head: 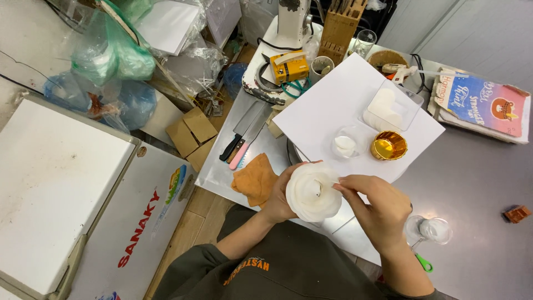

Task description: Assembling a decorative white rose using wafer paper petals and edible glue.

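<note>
A white flower-shaped piece made of layered thin petals (312, 191) is cupped from below and the left by my left hand (278, 197). My right hand (373, 204) pinches the flower's right edge with thumb and forefinger. Both hands hover over the near edge of a metal table (477, 183). Just beyond them lies a large white sheet (333, 105) carrying a gold foil cup (388, 145), a small clear cup (345, 145) and a clear plastic box of white petals (388, 106).
An orange cloth (254, 179) and two knives (243, 136) lie left of the sheet. A yellow device (288, 66), a knife block (338, 28) and a mixer base stand at the back. A colourful book (482, 104) is at the right, a white chest freezer (61, 189) at the left.
</note>
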